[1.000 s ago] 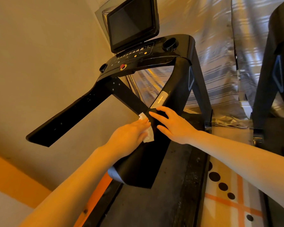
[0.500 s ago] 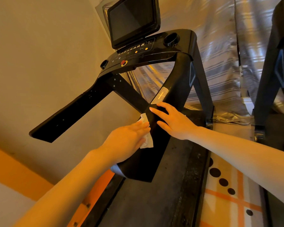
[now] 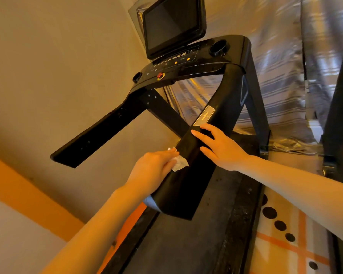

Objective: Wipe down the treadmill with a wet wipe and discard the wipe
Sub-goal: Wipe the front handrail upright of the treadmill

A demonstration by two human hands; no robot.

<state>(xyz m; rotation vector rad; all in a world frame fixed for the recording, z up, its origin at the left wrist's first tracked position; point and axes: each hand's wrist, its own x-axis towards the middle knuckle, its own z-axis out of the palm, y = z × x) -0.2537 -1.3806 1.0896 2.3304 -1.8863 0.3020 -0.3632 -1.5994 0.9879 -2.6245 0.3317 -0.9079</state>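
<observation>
- The left hand lies flat, fingers straight and together, pressing a crumpled white wet wipe against the left edge of the treadmill's right handrail.
- The wipe sticks out from under the fingertips, on the black rail surface.
- The right hand rests on top of the same rail just above the wipe, fingers spread and straight, touching the rail below a silver plus-marked button panel.
- Farther up, the treadmill console carries a dark screen, a red stop button and a cup holder.
- The treadmill belt runs below the arms.
</observation>
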